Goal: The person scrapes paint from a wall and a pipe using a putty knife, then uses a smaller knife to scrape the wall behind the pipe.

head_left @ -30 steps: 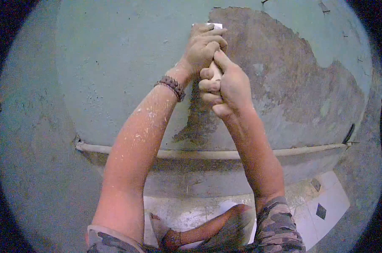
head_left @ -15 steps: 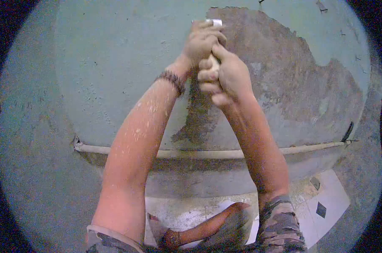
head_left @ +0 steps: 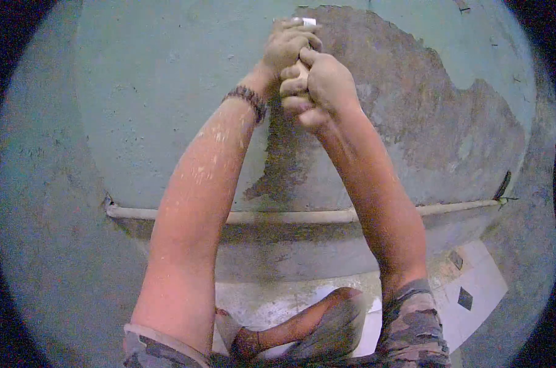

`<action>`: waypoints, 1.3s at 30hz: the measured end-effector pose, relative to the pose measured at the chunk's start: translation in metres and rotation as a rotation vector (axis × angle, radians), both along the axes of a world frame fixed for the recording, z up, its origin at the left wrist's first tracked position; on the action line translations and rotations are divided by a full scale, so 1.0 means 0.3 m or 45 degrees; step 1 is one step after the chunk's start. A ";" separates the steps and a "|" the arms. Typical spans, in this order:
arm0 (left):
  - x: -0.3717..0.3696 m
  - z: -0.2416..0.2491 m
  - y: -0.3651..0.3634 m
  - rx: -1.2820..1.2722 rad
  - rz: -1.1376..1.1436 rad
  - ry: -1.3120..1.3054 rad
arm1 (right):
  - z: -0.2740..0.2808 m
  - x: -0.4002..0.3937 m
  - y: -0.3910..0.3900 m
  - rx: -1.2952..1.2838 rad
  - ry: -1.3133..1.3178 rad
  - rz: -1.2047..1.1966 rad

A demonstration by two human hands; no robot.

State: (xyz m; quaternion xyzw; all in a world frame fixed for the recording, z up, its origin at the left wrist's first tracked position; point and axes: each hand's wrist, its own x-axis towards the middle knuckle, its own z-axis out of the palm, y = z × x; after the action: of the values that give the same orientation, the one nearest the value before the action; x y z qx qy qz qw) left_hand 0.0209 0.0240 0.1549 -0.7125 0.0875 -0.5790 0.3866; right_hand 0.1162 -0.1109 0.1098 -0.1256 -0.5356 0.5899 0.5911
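Both hands are raised against a wall with peeling green paint [head_left: 167, 110]. My left hand [head_left: 289, 44] is wrapped around the upper part of a tool, whose pale metal blade [head_left: 308, 22] shows just past its fingers. Below and to the right, my right hand [head_left: 320, 89] grips the tool's light handle [head_left: 302, 69]. A bare grey-brown patch [head_left: 401, 92] of wall spreads right of the hands. Pale flakes lie on the left forearm, and a dark beaded bracelet [head_left: 248, 101] circles that wrist.
A pale pipe [head_left: 290, 217] runs across the wall's lower part. Beneath are a tiled floor [head_left: 480, 294] with dark diamond shapes and my bent leg [head_left: 296, 325]. A small dark object [head_left: 504, 185] stands by the pipe's right end.
Both hands have moved slightly up and to the left with the tool still gripped. The whole view has shifted a little.
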 end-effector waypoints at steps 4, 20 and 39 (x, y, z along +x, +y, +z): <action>-0.029 0.021 -0.013 -0.242 0.371 0.142 | 0.024 0.010 -0.047 -0.081 0.192 0.124; -0.044 0.018 -0.025 -0.174 0.013 0.227 | 0.027 -0.014 -0.047 -0.090 0.048 -0.028; -0.058 0.058 0.005 -0.120 0.534 0.155 | 0.032 0.009 0.003 0.007 -0.142 -0.187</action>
State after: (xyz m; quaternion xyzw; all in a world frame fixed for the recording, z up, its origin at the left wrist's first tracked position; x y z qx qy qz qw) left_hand 0.0034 0.0256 0.1724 -0.7659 -0.0666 -0.4454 0.4589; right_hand 0.1189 -0.1100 0.1195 -0.1956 -0.5587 0.5356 0.6023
